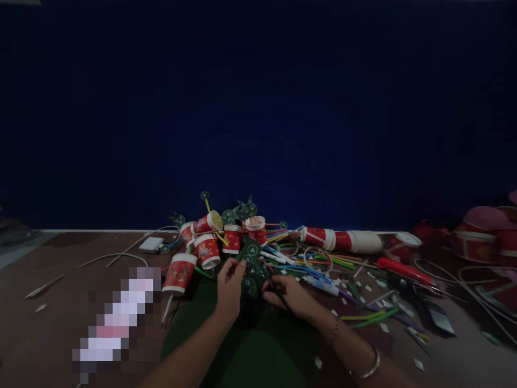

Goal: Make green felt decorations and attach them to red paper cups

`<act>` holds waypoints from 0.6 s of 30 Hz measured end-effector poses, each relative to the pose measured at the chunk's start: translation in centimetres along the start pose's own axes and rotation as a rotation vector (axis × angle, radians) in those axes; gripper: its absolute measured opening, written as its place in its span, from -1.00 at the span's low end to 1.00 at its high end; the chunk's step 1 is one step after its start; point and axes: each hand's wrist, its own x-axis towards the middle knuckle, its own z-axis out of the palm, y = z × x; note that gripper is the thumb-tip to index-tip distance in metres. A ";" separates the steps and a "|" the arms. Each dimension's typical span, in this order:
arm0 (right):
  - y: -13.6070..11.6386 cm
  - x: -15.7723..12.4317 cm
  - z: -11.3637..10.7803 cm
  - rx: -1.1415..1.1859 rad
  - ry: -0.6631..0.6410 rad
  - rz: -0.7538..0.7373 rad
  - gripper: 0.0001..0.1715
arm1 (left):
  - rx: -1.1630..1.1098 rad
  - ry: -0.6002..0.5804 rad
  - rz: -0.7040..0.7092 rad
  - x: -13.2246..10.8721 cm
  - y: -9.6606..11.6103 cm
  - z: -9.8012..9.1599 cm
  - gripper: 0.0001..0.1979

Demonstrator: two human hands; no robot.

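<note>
My left hand (230,285) pinches a dark green paper sheet (250,269) printed with round white-rimmed shapes, holding it up over my lap. My right hand (287,295) is closed round something dark at the sheet's right edge, possibly scissors, too dim to name. Both hands are close together above a green cloth (246,350). Just beyond them lie several red paper cups (207,249) with white rims, some with sticks and green discs stuck in them.
Coloured straws (299,258) and paper scraps litter the floor to the right. A stack of red cups (323,237) lies on its side beside a white bottle (365,242). A red-handled tool (404,269), white cables (121,256) and a white charger (151,245) lie around. A dark blue wall stands behind.
</note>
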 end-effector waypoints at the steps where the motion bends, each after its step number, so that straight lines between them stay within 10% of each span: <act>1: -0.1 -0.1 0.0 0.007 0.003 0.002 -0.72 | -0.008 -0.030 -0.022 -0.1 0.0 0.1 -0.71; 18: -0.4 -0.1 -0.2 0.035 -0.018 -0.037 -0.69 | -0.056 -0.171 -0.182 -0.7 0.1 0.2 -0.67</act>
